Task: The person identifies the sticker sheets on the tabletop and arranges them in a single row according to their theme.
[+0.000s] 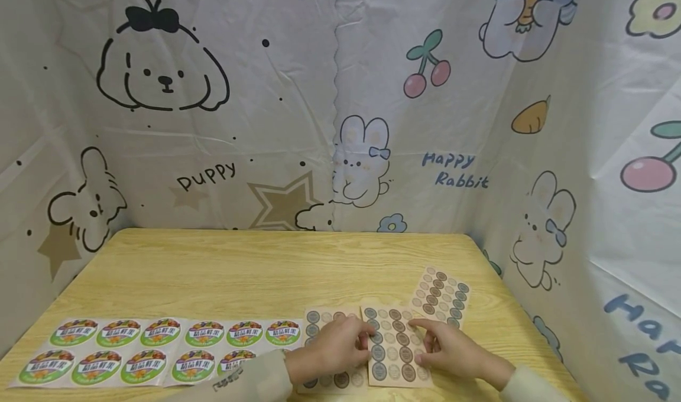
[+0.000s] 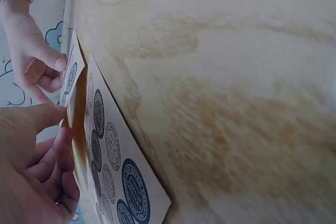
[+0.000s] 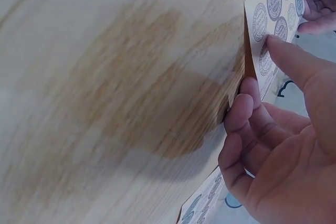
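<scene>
A sheet of round stickers (image 1: 392, 355), in blue, brown and pale columns, is held between both hands in the head view. My left hand (image 1: 343, 344) pinches its left edge between thumb and fingertips. At the opposite edge my right hand (image 1: 454, 350) has its thumb on the face and curled fingers behind. The right wrist view shows this sticker sheet (image 3: 274, 9) tilted, its near edge raised off the wood. Under the left hand lies a similar sticker sheet (image 1: 346, 384), which the hand partly covers. In the left wrist view that second sheet (image 2: 113, 148) lies beside the held one.
A third small sticker sheet (image 1: 441, 295) lies angled behind the right hand. Large sheets of colourful oval fruit stickers (image 1: 172, 349) lie along the left front of the wooden table (image 1: 298, 260). Printed cloth (image 1: 266, 94) hangs behind and at both sides.
</scene>
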Motion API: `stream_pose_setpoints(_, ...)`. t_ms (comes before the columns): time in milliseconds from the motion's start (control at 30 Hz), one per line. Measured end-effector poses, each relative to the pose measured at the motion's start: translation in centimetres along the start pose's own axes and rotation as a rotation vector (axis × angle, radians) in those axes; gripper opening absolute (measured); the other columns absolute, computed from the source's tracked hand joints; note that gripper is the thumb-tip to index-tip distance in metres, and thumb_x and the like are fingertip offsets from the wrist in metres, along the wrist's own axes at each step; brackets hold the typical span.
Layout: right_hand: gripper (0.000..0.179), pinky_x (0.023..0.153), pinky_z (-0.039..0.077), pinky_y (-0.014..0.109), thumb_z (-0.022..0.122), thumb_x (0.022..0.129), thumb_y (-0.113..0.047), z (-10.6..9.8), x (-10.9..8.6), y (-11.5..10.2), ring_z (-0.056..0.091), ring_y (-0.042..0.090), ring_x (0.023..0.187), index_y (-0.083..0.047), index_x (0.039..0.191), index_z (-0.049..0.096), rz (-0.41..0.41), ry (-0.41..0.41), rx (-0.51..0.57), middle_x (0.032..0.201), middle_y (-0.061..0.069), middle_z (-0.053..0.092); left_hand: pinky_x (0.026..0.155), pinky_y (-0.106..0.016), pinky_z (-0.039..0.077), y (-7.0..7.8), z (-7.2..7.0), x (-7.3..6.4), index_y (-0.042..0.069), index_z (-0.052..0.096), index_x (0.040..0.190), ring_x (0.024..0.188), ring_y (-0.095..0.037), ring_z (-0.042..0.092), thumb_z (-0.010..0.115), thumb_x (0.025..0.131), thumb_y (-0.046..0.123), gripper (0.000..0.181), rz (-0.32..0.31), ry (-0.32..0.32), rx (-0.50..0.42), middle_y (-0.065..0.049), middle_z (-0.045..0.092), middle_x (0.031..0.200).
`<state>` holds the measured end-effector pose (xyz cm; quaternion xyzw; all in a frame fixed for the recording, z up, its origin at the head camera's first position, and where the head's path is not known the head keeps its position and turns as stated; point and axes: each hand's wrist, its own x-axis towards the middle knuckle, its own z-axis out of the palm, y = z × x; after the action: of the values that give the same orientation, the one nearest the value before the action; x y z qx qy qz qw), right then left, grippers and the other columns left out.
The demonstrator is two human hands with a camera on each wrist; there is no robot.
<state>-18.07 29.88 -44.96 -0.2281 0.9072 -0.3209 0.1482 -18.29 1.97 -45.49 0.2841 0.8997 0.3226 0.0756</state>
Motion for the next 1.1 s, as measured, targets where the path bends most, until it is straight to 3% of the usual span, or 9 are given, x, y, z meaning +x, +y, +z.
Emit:
stream_pose_setpoints(500,0.070,0.057,0.043,0.019,0.078,0.088,-0.027,-0.12,0.09,-0.06,0.049,0.000,0.065,0.005,0.143,0.049,0.010,-0.020,-0.014,0.082,-0.004,0.058,0.055,-0.016,0.041,0.06,0.16,0.06,0.010,0.075,0.120,0.061,0.003,0.048,0.082,0.083,0.015,0.038,0.018,0.003,0.004,0.017,0.060,0.069)
stream_pose_setpoints(833,0.070,0.057,0.043,0.019,0.079,0.087,-0.027,-0.20,0.12,-0.02,0.049,-0.001,0.064,0.006,0.142,0.051,-0.010,-0.034,-0.006,0.080,-0.006,0.058,0.054,-0.017,0.042,0.04,0.39,-0.08,0.012,0.074,0.122,0.057,0.001,0.049,0.082,0.084,0.017,0.039,-0.030,-0.031,-0.017,0.016,0.057,0.067)
stream_pose_setpoints(1100,0.069,0.057,0.043,0.019,0.080,0.086,-0.027,-0.16,0.10,0.08,0.049,-0.001,0.063,0.006,0.140,0.053,-0.015,-0.034,-0.010,0.079,-0.007,0.058,0.053,-0.017,0.041,0.02,0.50,-0.16,0.012,0.075,0.120,0.056,0.002,0.048,0.082,0.083,0.017,0.039,-0.028,-0.023,-0.010,0.017,0.057,0.066)
